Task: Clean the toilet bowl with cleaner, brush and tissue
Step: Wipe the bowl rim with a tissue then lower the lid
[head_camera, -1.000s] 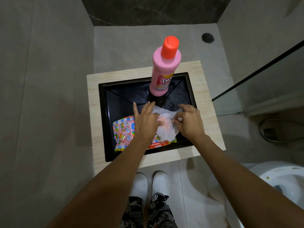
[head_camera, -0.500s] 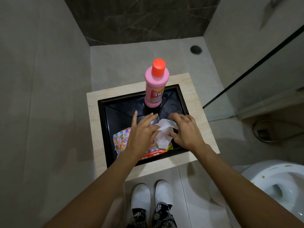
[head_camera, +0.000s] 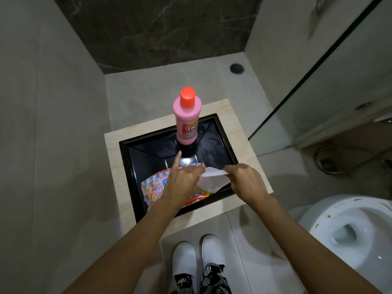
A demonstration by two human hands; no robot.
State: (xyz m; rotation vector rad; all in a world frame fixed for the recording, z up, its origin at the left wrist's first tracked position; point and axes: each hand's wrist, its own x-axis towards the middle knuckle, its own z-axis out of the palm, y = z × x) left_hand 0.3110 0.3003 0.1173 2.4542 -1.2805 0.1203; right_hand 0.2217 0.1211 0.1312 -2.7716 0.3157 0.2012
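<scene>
Over the near part of the black tray (head_camera: pixel 135 166), the right hand (head_camera: pixel 244 183) is pinching a white tissue (head_camera: pixel 212 180) free while the left hand (head_camera: pixel 182 183), index finger extended, is gripping the colourful pack (head_camera: pixel 154 188); next, seemingly, carrying it right to the toilet bowl (head_camera: pixel 347 232).

Head view (worn) looks steeply down

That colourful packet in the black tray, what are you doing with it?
A person is pulling a white tissue out of the colourful packet, which lies in the black tray on a small wooden stand. Both the left hand and the right hand pinch the tissue. The pink cleaner bottle stands upright in the tray, untouched, orange cap on. The toilet bowl at the right shows brownish specks on its rim.
</scene>
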